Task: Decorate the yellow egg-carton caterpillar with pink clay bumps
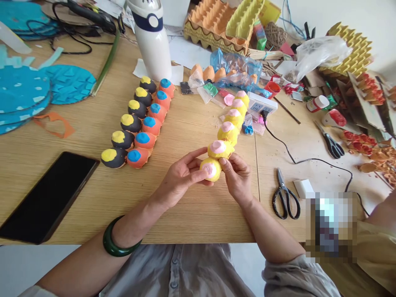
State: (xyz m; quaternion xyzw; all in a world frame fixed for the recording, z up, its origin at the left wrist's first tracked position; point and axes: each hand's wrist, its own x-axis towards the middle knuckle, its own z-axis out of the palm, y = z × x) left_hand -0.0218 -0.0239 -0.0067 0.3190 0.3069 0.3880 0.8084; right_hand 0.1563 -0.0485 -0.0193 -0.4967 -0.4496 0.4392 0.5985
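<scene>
Big wooden desk (185,214) here, with a yellow-and-pink egg-carton chain (225,134) lying lengthwise, far end pointing at a power strip (262,103). Left hand (181,177) and right hand (236,179) both grasp its near end with their fingers. Blue-topped cup row (151,123) sits left of the chain, scissors (286,196) right of it.

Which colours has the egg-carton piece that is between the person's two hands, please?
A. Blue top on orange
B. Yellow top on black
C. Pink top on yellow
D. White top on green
C. The egg-carton cup held between the left hand and the right hand is yellow, with a pink patch on top.
</scene>
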